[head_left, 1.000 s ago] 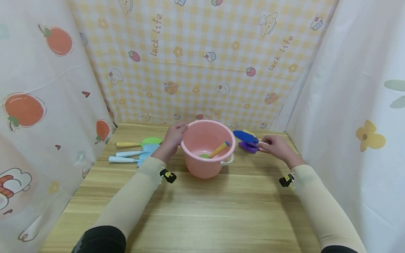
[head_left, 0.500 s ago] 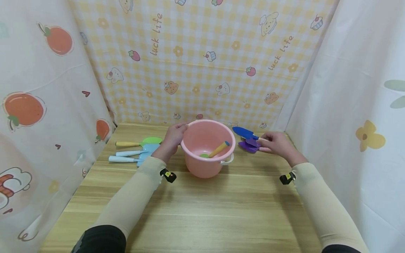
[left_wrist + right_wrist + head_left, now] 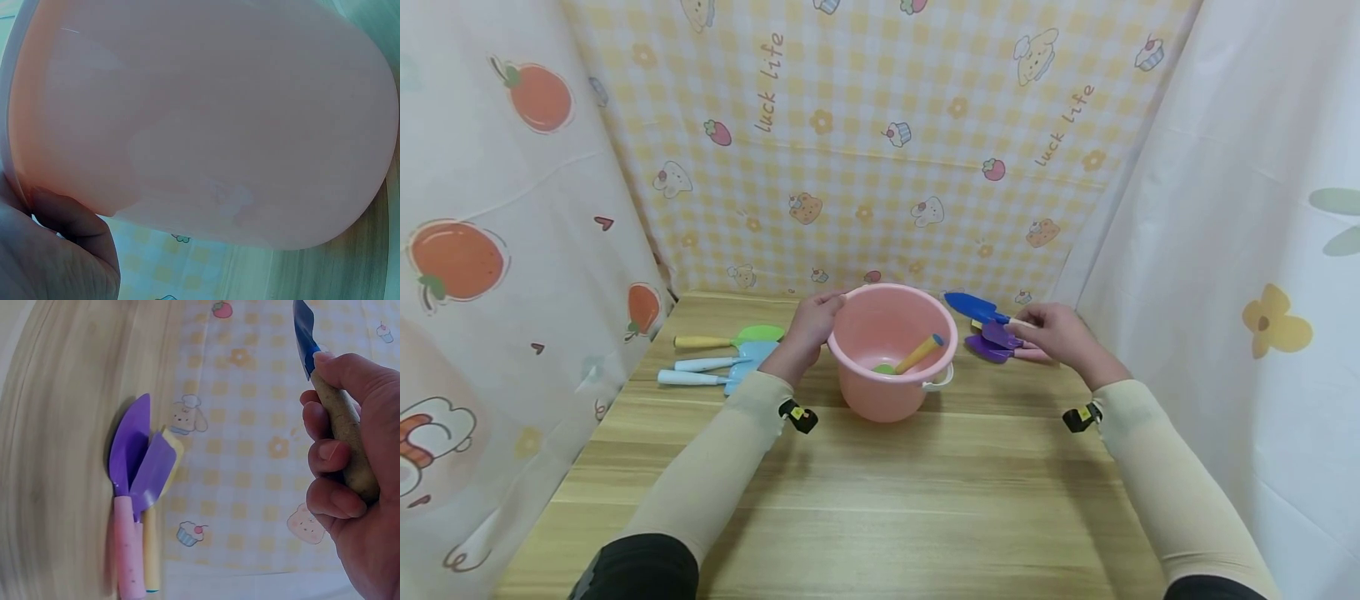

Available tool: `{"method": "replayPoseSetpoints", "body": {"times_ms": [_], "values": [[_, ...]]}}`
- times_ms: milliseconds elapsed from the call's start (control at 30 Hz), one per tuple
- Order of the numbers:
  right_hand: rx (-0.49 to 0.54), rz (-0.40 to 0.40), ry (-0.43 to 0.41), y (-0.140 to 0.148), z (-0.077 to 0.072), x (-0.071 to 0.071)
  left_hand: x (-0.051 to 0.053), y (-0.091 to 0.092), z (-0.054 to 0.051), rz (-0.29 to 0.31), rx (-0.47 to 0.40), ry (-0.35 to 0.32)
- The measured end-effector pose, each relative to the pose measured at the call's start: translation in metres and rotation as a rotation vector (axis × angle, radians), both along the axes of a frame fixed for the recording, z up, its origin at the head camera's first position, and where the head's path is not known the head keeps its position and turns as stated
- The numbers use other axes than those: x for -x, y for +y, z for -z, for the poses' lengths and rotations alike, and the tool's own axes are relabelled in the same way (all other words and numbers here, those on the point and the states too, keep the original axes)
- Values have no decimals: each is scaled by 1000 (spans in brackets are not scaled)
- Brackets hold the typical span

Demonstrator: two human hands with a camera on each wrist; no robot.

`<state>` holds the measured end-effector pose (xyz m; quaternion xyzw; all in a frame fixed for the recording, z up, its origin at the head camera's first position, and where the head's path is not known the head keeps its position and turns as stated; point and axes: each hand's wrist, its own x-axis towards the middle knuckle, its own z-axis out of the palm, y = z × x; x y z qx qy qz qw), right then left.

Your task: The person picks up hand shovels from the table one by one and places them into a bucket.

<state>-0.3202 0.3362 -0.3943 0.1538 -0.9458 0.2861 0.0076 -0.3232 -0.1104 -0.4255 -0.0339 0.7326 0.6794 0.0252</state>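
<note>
In the head view a pink bucket (image 3: 880,404) stands upright on the table, its white handle hanging at the right. My left hand (image 3: 808,337) grips its rim on the left side; the left wrist view shows curled fingers (image 3: 75,219) under the rim. Inside the bucket leans a tool with a yellow handle (image 3: 919,356) and a green end. My right hand (image 3: 1062,335) holds a blue hand trowel (image 3: 972,306) by its tan handle (image 3: 344,422), raised above the table. Below it lie two purple trowels (image 3: 132,447) with pink handles, partly covering a yellow tool (image 3: 177,453).
Left of the bucket lie a green trowel (image 3: 762,333) with a yellow handle and two light blue tools (image 3: 752,353), partly hidden by my left arm. A checked cloth (image 3: 865,167) hangs behind the table (image 3: 880,517); white patterned cloths flank both sides.
My right hand has lifted the blue trowel up and slightly back, away from the purple trowels, which show more fully now. The left hand and bucket stay in place.
</note>
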Motion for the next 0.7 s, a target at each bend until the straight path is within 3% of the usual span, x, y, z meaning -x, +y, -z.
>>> {"method": "replayPoseSetpoints", "body": {"times_ms": [300,700], "values": [[41,-28,9,-6,-9,-2,0,0,0,-5,-3,3],[18,-89,70,-14,-21,-6,1,-1,1,1,3,15]]}}
